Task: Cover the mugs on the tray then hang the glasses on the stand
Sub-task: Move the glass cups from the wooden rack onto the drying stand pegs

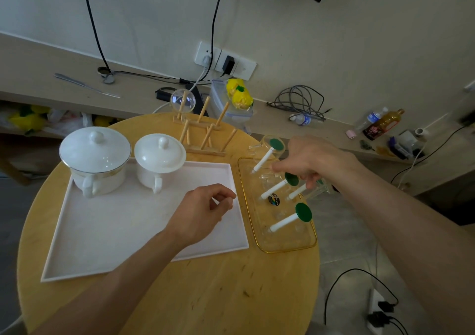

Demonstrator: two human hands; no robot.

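Two white mugs, a large one [96, 170] and a smaller one [158, 170], stand at the back of the white tray [144, 231], each with its lid on. Behind them is the wooden peg stand [205, 139], with one clear glass [183, 101] hung on its back left peg. To the right, a clear gold-rimmed tray [282, 244] holds white pegs with green tops and several clear glasses upside down on them. My right hand [308, 159] reaches over this tray with its fingers closed on a glass [318, 189] at the tray's right side. My left hand [203, 211] hovers over the white tray, loosely curled and holding nothing.
The round wooden table [205, 296] drops off to the floor on the right. Behind the stand, a plastic box [231, 105] with yellow items sits on a ledge with cables, bottles and a wall socket. A power strip [377, 309] lies on the floor.
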